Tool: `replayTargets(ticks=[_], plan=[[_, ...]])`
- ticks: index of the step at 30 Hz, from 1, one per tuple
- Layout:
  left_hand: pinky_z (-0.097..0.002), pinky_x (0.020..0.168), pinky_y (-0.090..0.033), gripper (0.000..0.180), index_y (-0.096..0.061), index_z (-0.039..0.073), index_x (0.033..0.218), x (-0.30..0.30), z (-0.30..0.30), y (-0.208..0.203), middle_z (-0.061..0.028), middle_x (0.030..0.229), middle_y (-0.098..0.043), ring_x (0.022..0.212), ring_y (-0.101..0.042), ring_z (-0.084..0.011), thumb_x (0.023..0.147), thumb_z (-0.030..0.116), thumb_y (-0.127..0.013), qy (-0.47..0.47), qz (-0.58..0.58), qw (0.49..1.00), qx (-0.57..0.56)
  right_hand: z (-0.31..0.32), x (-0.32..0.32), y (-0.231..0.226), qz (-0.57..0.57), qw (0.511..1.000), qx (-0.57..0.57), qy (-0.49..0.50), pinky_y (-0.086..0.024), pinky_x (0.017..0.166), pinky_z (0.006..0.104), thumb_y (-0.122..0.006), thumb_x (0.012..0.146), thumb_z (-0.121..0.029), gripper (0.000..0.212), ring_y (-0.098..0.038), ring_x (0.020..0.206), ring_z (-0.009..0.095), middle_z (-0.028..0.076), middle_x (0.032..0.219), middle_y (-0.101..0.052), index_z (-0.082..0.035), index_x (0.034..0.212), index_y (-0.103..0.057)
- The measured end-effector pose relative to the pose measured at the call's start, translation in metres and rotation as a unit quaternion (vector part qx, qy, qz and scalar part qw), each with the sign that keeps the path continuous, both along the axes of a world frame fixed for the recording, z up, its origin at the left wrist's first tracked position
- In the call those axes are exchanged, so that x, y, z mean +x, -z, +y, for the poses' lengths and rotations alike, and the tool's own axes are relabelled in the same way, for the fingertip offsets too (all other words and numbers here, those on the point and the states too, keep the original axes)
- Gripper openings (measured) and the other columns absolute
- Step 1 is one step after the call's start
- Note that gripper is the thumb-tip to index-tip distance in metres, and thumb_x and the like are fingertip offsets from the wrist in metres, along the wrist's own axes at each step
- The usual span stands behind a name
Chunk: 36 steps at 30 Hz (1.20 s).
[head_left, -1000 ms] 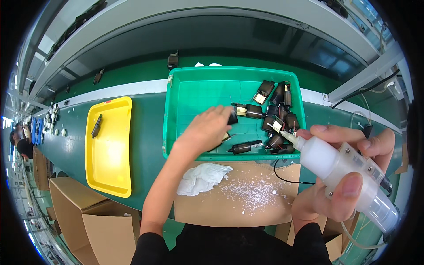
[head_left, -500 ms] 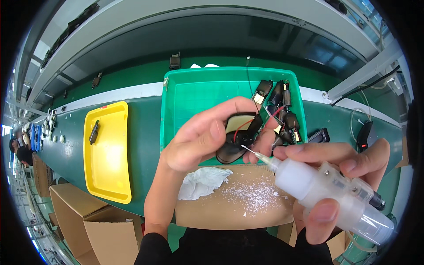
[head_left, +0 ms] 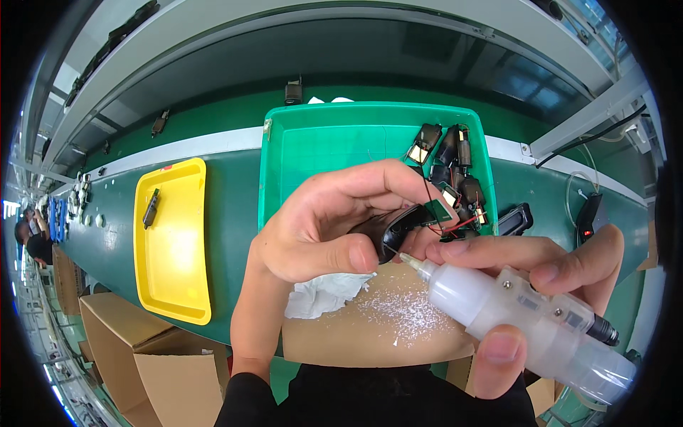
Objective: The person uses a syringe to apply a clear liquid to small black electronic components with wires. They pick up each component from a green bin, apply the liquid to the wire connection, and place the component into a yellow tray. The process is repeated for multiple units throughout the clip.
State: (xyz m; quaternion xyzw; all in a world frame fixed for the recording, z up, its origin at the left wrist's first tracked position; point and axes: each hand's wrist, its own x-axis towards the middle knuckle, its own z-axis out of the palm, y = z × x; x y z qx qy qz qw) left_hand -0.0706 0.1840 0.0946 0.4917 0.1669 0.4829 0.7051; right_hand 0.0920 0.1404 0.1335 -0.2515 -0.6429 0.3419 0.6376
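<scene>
My left hand [head_left: 320,228] is closed around a small black plastic housing [head_left: 393,229], from which a green circuit board [head_left: 439,212] and thin red and black wires stick out. In my right hand [head_left: 541,274] lies a whitish, translucent glue dispensing syringe [head_left: 491,299] with a dark fitting on its side. Its thin needle tip points up and left and meets the near edge of the housing; whether it touches cannot be made out. Just beyond my hands, a green tray [head_left: 320,139] holds several similar black housings [head_left: 466,188] with wires at its right end.
A yellow tray [head_left: 174,285] with one black part stands at the left. Before me, crumpled white tissue [head_left: 324,295] and white crumbs lie on a brown cardboard sheet [head_left: 370,352]. An open cardboard box [head_left: 178,377] is at lower left. A black controller [head_left: 589,217] sits at the right.
In my left hand the housing has turned, so its pale inner face no longer shows and its dark shell does. The syringe has shifted slightly left, its needle still at the housing.
</scene>
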Motion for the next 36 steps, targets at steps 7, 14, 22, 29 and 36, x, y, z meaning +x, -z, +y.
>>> replayTargets(ticks=[7, 14, 22, 29, 36], plan=[[-0.0275, 0.068, -0.042, 0.070, -0.050, -0.010, 0.100, 0.003, -0.001, 0.005, -0.0159, 0.085, -0.057, 0.076, -0.054, -0.0186, 0.068, 0.048, -0.074, -0.004, -0.055, 0.998, -0.007, -0.007, 0.006, -0.008, -0.051, 0.996, -0.067, -0.005, -0.056, 0.069, 0.0380, -0.061, 0.078, -0.018, 0.046, -0.064, 0.072, 0.035, 0.032, 0.086, -0.057, -0.002, 0.093, -0.021], [-0.0268, 0.063, -0.039, 0.063, -0.050, -0.008, 0.098, 0.004, 0.000, 0.000, -0.0150, 0.079, -0.056, 0.071, -0.052, -0.0173, 0.067, 0.041, -0.077, 0.003, -0.083, 0.996, -0.022, 0.007, 0.016, 0.000, -0.105, 0.988, 0.016, -0.112, -0.054, 0.077, 0.0420, -0.062, 0.077, -0.008, 0.045, -0.063, 0.082, 0.039, 0.032, 0.094, -0.056, -0.002, 0.095, -0.021], [-0.0272, 0.058, -0.038, 0.058, -0.050, -0.008, 0.097, -0.002, 0.003, 0.009, -0.0132, 0.075, -0.054, 0.066, -0.050, -0.0167, 0.069, 0.035, -0.076, -0.008, -0.068, 0.997, 0.019, 0.001, 0.000, 0.005, -0.043, 0.996, 0.004, -0.079, -0.053, 0.079, 0.0434, -0.063, 0.074, -0.004, 0.047, -0.062, 0.087, 0.041, 0.032, 0.097, -0.056, -0.002, 0.097, -0.022], [-0.0274, 0.057, -0.038, 0.058, -0.050, -0.009, 0.097, 0.001, 0.005, 0.009, -0.0150, 0.077, -0.054, 0.066, -0.051, -0.0179, 0.066, 0.030, -0.079, 0.030, -0.101, 0.994, 0.021, 0.007, 0.014, -0.001, -0.103, 0.989, 0.025, -0.102, -0.054, 0.077, 0.0414, -0.063, 0.074, -0.006, 0.047, -0.063, 0.081, 0.039, 0.032, 0.093, -0.057, -0.001, 0.095, -0.022], [-0.0292, 0.060, -0.041, 0.058, -0.051, -0.010, 0.098, -0.005, 0.007, 0.011, -0.0180, 0.084, -0.056, 0.071, -0.053, -0.0208, 0.064, 0.028, -0.080, 0.032, -0.070, 0.996, 0.052, 0.004, 0.017, -0.004, -0.159, 0.983, 0.021, -0.092, -0.054, 0.077, 0.0381, -0.062, 0.075, -0.008, 0.047, -0.064, 0.080, 0.037, 0.030, 0.093, -0.057, -0.001, 0.095, -0.021]])
